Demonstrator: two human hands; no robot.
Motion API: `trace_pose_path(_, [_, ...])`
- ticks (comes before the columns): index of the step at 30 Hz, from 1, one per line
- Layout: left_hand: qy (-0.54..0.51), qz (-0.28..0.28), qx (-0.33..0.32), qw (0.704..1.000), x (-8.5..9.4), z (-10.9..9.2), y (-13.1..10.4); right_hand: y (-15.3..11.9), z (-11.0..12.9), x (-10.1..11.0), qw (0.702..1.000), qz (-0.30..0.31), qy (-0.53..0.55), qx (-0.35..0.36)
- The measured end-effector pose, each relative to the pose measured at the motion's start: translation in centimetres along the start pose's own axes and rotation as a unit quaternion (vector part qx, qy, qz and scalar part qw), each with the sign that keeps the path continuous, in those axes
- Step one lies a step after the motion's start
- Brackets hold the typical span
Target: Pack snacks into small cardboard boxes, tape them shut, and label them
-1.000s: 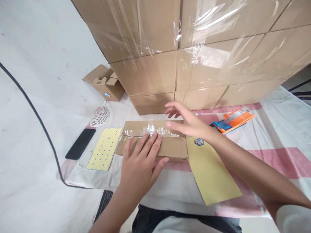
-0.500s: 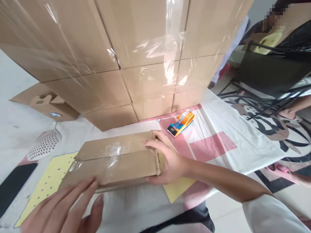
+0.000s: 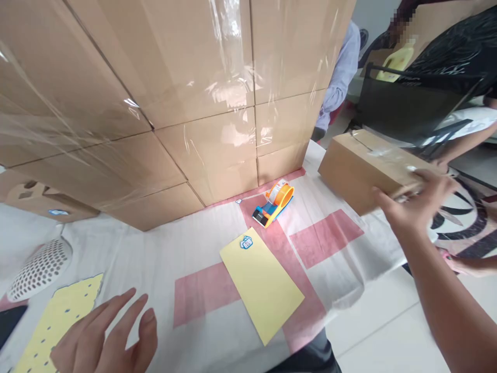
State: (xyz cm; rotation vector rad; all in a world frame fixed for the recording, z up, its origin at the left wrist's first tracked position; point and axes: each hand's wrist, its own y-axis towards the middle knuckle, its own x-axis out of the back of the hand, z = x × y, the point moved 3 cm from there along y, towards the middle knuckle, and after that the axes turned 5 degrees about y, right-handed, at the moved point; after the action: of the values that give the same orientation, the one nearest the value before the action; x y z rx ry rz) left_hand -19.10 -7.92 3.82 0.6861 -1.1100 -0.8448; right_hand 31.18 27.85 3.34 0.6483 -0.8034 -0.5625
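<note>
My right hand (image 3: pixel 417 199) grips the near right end of a taped cardboard box (image 3: pixel 349 173) at the right side of the table. Fingers spread and holding nothing, my left hand (image 3: pixel 111 331) hovers at the lower left, beside a yellow dotted sheet (image 3: pixel 62 324). Between the hands lies a plain yellow sheet (image 3: pixel 262 290) with a small blue-edged sticker (image 3: pixel 246 242) near its top. An orange and blue tape dispenser (image 3: pixel 274 204) rests just behind that sheet.
Large film-wrapped cardboard boxes (image 3: pixel 202 103) are stacked along the table's back. A small carton (image 3: pixel 50 202) and a white perforated object (image 3: pixel 41 269) stand at left. People sit beyond the right side, near a black chair (image 3: pixel 415 103).
The taped box has moved from the table's middle to the right in my right hand, uncovering the yellow sheet. My left hand no longer touches it. The view has shifted right.
</note>
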Motion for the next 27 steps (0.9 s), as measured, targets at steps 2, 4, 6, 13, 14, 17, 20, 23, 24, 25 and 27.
trace_pose_path(2, [0.007, 0.003, -0.004, 1.000, -0.6, 0.3, 0.4, 2.5, -0.6, -4.3, 0.998, 0.050, 0.004, -0.039])
trace_pose_path(4, [0.011, 0.016, 0.005, 1.000, -1.0, 0.5, 0.3, 4.7, 0.4, -8.3, 0.992, 0.114, 0.013, -0.044])
trace_pose_path(6, [0.027, 0.023, 0.008, 0.999, -1.2, 0.6, 0.2, 6.6, 2.2, -11.9, 0.980, 0.193, 0.006, -0.036])
trace_pose_path(13, [0.123, 0.055, 0.045, 0.990, -0.3, 1.7, -0.9, 9.6, 5.4, -21.0, 0.915, 0.402, -0.025, 0.020])
trace_pose_path(14, [0.133, 0.060, 0.050, 0.988, -0.3, 2.3, -1.4, 9.4, 5.2, -21.8, 0.910, 0.414, -0.024, 0.023])
trace_pose_path(17, [0.167, 0.082, 0.074, 0.980, -1.3, 5.5, -2.6, 8.0, 4.6, -22.7, 0.903, 0.427, -0.037, 0.008])
trace_pose_path(20, [0.174, 0.108, 0.145, 0.968, -3.8, 11.3, -2.6, 5.2, 3.9, -21.0, 0.913, 0.404, -0.044, -0.010])
trace_pose_path(23, [0.136, 0.149, 0.300, 0.933, -6.8, 19.6, -1.1, 1.8, 2.7, -17.6, 0.923, 0.381, -0.045, -0.023])
trace_pose_path(24, [0.123, 0.169, 0.311, 0.927, -7.9, 22.4, -0.3, 0.6, 2.1, -16.4, 0.924, 0.378, -0.042, -0.027])
trace_pose_path(25, [0.117, 0.180, 0.318, 0.923, -8.8, 25.0, 0.6, -0.5, 1.6, -15.0, 0.936, 0.350, -0.028, -0.030])
trace_pose_path(27, [0.113, 0.192, 0.332, 0.917, -10.5, 29.5, 2.0, -2.7, 0.9, -12.4, 0.945, 0.326, 0.009, -0.017])
